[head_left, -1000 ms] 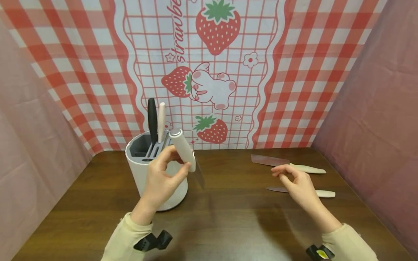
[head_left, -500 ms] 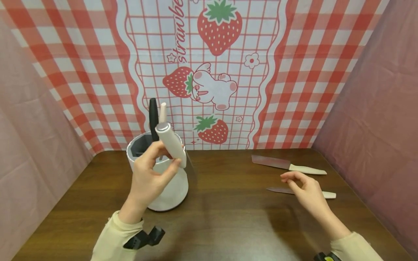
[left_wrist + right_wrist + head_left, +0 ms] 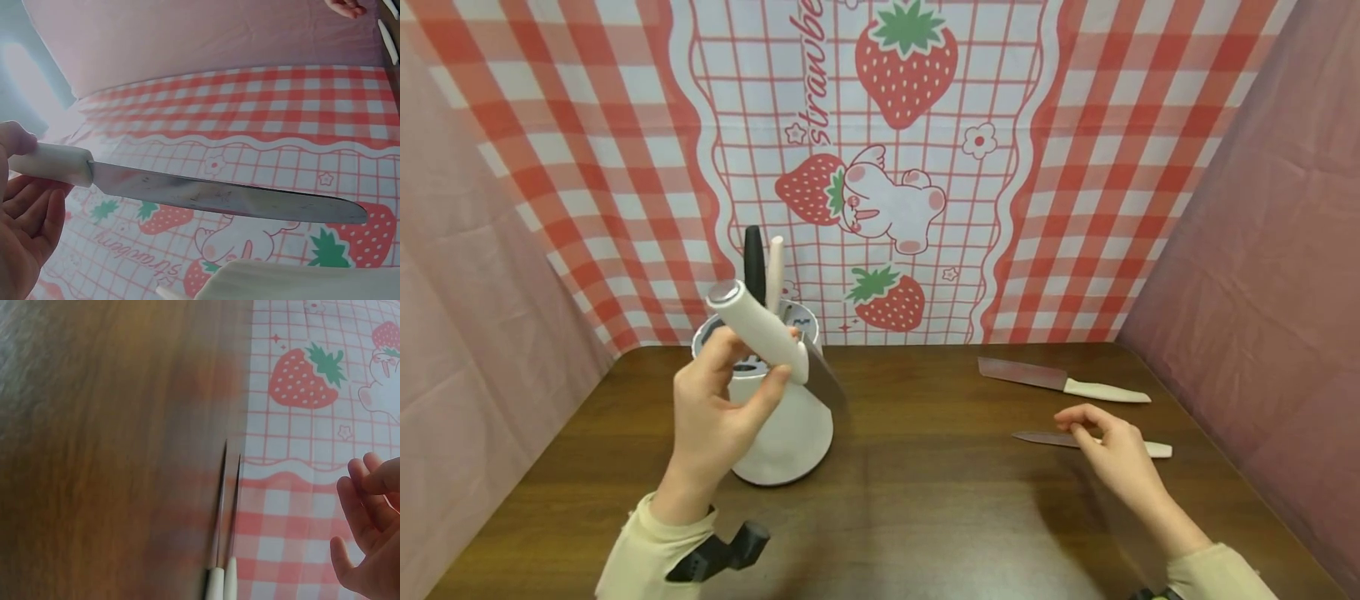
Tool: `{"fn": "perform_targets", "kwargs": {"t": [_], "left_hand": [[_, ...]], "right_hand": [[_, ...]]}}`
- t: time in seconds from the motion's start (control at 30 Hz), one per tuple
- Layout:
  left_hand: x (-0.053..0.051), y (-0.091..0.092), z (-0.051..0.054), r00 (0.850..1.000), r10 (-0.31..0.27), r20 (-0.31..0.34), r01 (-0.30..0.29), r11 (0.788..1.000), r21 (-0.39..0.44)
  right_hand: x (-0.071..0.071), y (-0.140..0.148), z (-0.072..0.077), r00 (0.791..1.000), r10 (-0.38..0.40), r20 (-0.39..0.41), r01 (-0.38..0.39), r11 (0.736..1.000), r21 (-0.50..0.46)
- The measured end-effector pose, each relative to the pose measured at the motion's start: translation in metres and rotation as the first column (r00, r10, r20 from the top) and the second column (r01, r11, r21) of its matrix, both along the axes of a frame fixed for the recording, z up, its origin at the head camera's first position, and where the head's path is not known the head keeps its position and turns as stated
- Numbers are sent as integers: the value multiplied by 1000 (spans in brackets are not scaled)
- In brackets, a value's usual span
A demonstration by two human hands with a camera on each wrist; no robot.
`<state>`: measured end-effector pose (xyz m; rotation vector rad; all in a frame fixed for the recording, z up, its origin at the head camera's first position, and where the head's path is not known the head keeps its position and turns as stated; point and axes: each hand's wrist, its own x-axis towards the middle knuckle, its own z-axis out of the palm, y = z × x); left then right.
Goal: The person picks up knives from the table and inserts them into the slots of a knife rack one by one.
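Note:
My left hand [image 3: 711,425] grips a knife [image 3: 760,332] by its thick white handle, thumb on one side and fingers on the other. In the left wrist view the whole long blade of this knife [image 3: 225,195] shows, with a rounded tip. The knife is held tilted in front of the white knife block [image 3: 786,437], its handle covering part of the block's top. My right hand [image 3: 1120,467] holds nothing; its fingers hang loosely bent above a small white-handled knife [image 3: 1160,450]. In the right wrist view that hand [image 3: 375,534] appears at the right edge.
A black-handled knife [image 3: 754,262] and a slim white-handled one [image 3: 776,271] stand in the block. A broad-bladed knife [image 3: 1022,372] lies at the right, behind the small one, on the wooden table [image 3: 925,508]. A checked strawberry cloth [image 3: 970,208] hangs at the back.
My left hand has moved left with the knife, whose handle now leans further left. My right hand has drawn back slightly to the right and toward me, staying unfilled.

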<state>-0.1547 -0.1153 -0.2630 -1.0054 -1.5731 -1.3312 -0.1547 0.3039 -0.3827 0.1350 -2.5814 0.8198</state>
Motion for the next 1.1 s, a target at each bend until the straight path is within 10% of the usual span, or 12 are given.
{"fn": "perform_targets", "kwargs": {"t": [0.5,1.1], "left_hand": [[9,-8,10,998,-37,-48,46,980,192],[15,-16,24,981,-100,-163,160,898,410]], "right_hand": [[0,21,-13,999,-24,-25,26,998,62],[-3,48,-23,999,13,-43,-2,968,250]]}}
